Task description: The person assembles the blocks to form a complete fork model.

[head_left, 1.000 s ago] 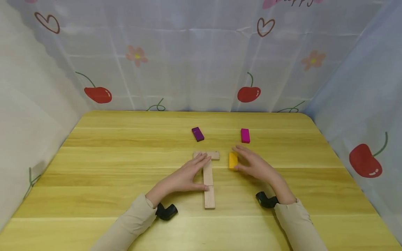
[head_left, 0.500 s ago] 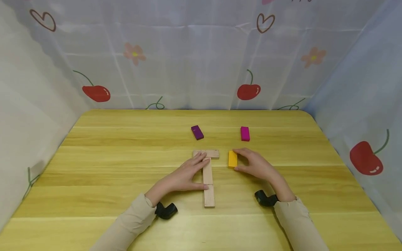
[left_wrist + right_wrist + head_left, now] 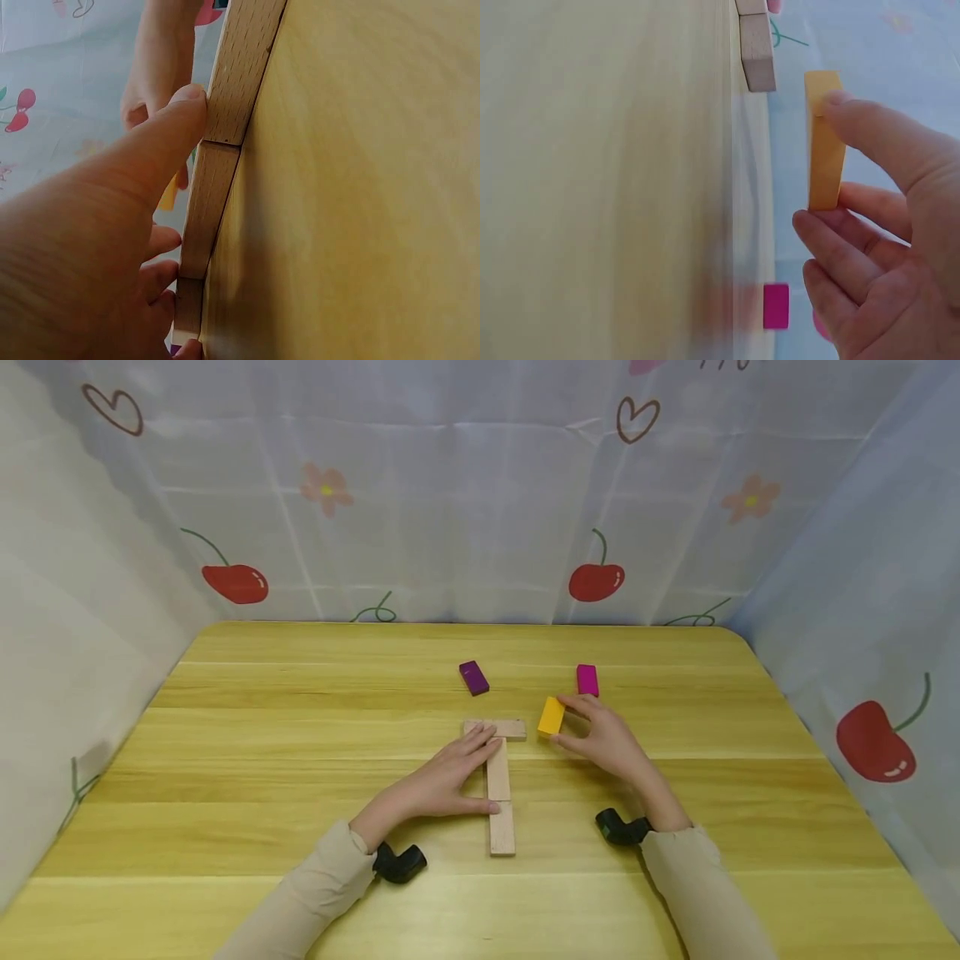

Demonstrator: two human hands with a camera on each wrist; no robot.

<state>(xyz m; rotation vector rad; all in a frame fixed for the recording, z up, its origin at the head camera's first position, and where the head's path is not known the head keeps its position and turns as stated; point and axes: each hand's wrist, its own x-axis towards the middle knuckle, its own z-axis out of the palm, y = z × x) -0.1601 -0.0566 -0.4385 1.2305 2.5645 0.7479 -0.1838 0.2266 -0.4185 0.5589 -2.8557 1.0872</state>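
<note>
My right hand pinches a yellow wooden block by its two ends, thumb at one and fingers at the other. In the right wrist view the yellow block hangs above the tabletop. My left hand rests with extended fingers on plain wooden blocks laid in a T: a crosswise block at the far end, a middle block and a near block in line. The left thumb touches the near block close to the joint, as the left wrist view shows.
A purple block lies beyond the T. To its right is a magenta block, partly hidden behind my right hand. A curtain printed with cherries and hearts stands along the far table edge.
The right hand has closed its thumb and fingers on the yellow block, then raised it off the table and shifted slightly away and left. The left hand stays on the plain blocks.
</note>
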